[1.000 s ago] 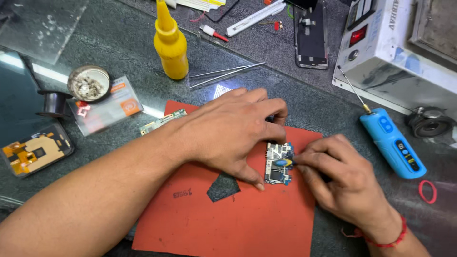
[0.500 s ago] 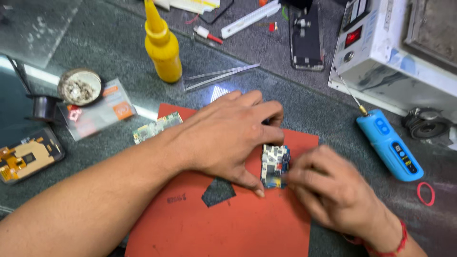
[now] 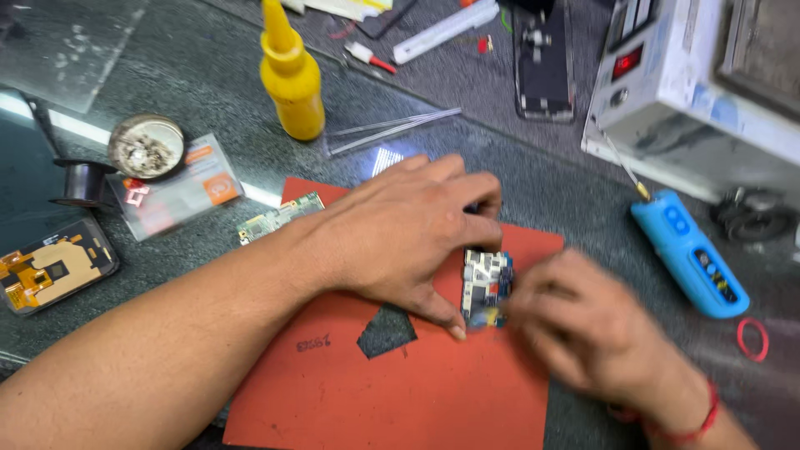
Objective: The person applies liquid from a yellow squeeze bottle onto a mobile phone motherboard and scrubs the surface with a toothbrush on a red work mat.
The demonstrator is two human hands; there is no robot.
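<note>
A small phone circuit board (image 3: 486,287) with metal shields lies on a red mat (image 3: 400,392). My left hand (image 3: 408,233) reaches over from the left and pins the board, thumb at its lower left corner and fingers along its top edge. My right hand (image 3: 583,333), with a red thread on the wrist, is blurred by motion; its curled fingers touch the board's right edge. Anything between those fingers is hidden.
A yellow squeeze bottle (image 3: 290,79), tweezers (image 3: 392,132) and a phone frame (image 3: 543,62) lie behind the mat. A white machine (image 3: 708,92) and a blue handheld tool (image 3: 687,254) stand to the right. A second board (image 3: 279,217), a round tin (image 3: 147,146) and a phone part (image 3: 52,271) lie to the left.
My right hand has shifted a little at the board's right edge and is now blurred. My left hand keeps pressing on the board. The view has drifted slightly.
</note>
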